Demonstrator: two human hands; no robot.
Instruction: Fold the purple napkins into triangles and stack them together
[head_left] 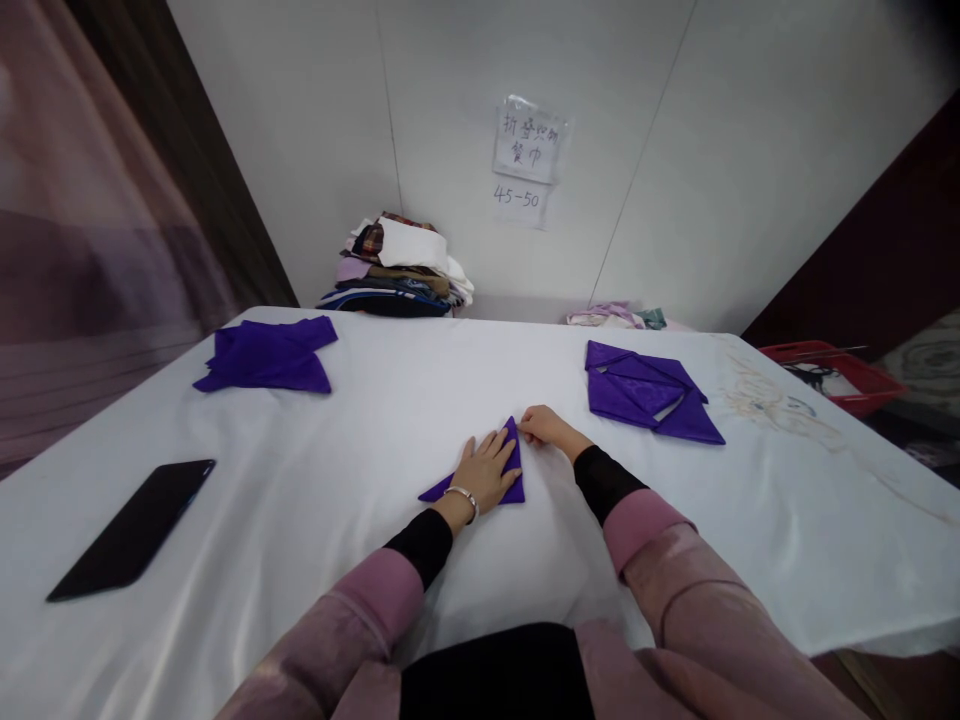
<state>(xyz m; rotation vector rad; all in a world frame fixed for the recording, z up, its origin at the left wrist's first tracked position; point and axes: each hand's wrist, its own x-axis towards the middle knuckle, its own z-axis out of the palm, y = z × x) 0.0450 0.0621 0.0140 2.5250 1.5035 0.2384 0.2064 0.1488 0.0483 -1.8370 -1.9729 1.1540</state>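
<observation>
A small purple cloth napkin [515, 486], folded into a pointed triangular shape, lies on the white-covered table in front of me. Spread flat on top of it, my left hand [484, 474] presses it down and hides its middle. The fingers of my right hand [547, 428] are bent and pinched together at the napkin's right edge, just under its upper point. Farther right lie folded purple napkins [637, 390] with layered, angled flaps. More purple napkins [270, 355] rest in a loose, overlapping pile at the far left.
A black tablet-like slab [135, 528] lies at the left on the white tablecloth [300, 540]. Behind the table's far edge are a stack of folded clothes [401, 265] and some pastel cloths [611, 315]. A red basket [862, 385] stands off the right edge. Handwritten paper [529, 140] hangs on the wall.
</observation>
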